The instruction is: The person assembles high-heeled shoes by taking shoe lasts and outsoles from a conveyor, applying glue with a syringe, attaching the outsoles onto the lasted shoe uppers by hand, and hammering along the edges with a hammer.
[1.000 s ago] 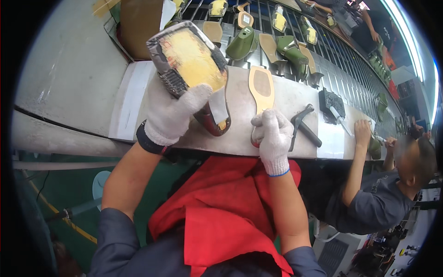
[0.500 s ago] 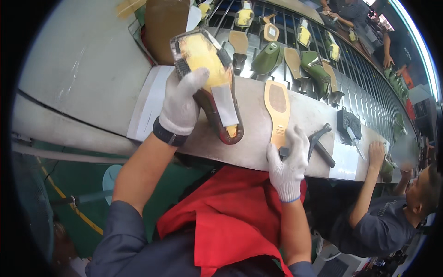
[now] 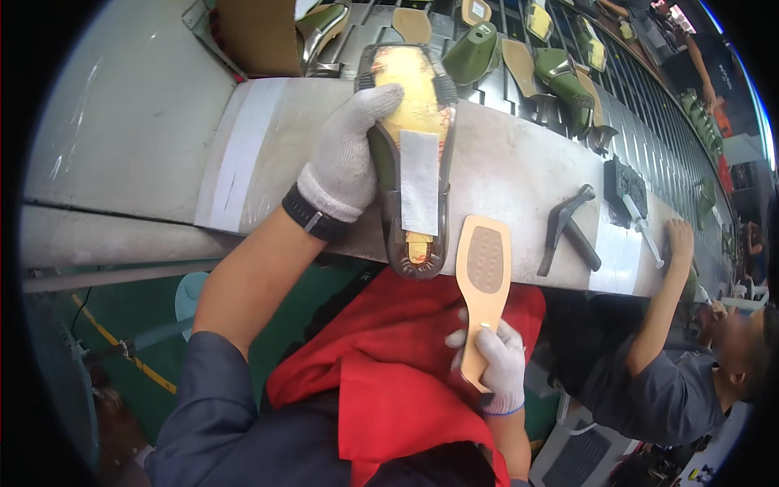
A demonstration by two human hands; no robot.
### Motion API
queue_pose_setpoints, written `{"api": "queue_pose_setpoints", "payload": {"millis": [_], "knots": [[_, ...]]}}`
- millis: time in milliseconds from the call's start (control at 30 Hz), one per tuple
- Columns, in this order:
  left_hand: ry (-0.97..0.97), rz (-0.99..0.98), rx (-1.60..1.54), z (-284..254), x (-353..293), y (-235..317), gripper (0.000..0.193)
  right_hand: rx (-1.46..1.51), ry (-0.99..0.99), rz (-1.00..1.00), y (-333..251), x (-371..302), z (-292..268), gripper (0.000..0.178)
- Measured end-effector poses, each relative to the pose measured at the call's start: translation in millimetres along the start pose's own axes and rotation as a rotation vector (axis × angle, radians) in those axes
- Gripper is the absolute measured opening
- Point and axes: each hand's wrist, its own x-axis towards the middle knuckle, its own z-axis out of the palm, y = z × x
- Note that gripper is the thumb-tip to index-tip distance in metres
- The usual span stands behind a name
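Observation:
My left hand, in a white knit glove, grips a shoe upper on its last, sole side up. The underside is yellow, with a whitish strip along its middle and dark material around the rim. My left thumb lies on the yellow part. Lower and to the right, my gloved right hand is closed round the narrow end of a tan shoe sole. A brown patch marks the sole's broad end, which points up toward the bench. The two pieces are apart, side by side.
A hammer lies on the bench, right of centre. Beyond it are a black block and a white-handled brush-like tool. Green lasts and more soles stand on the metal rack. A co-worker's arm reaches in from the right.
My right hand has taken the tan sole off the bench and drawn it toward me. My left hand has brought the shoe upper slightly right and lower, turning it more upright.

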Motion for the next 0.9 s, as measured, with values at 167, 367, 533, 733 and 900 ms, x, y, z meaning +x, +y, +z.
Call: {"api": "queue_pose_setpoints", "payload": {"millis": [167,367,533,733,900], "knots": [[0.046,-0.083,0.126,4.6,30.6,-17.0,0.044,-0.192,0.158,-0.428,-68.5,43.3,32.3,0.031],[0.051,-0.02,0.303,9.1,20.2,-11.1,0.045,-0.277,0.211,-0.536,-95.1,125.3,37.1,0.021],[0.019,-0.01,0.303,23.2,15.4,-9.7,0.042,-0.007,0.287,-0.686,-80.6,122.5,36.8,0.025],[-0.032,-0.017,0.446,22.0,12.0,-4.7,0.046,-0.104,0.373,-0.736,-89.1,123.7,45.2,0.037],[-0.061,-0.039,0.521,23.1,11.9,-2.2,0.053,-0.078,0.353,-0.701,-87.2,122.2,42.9,0.037]]}}
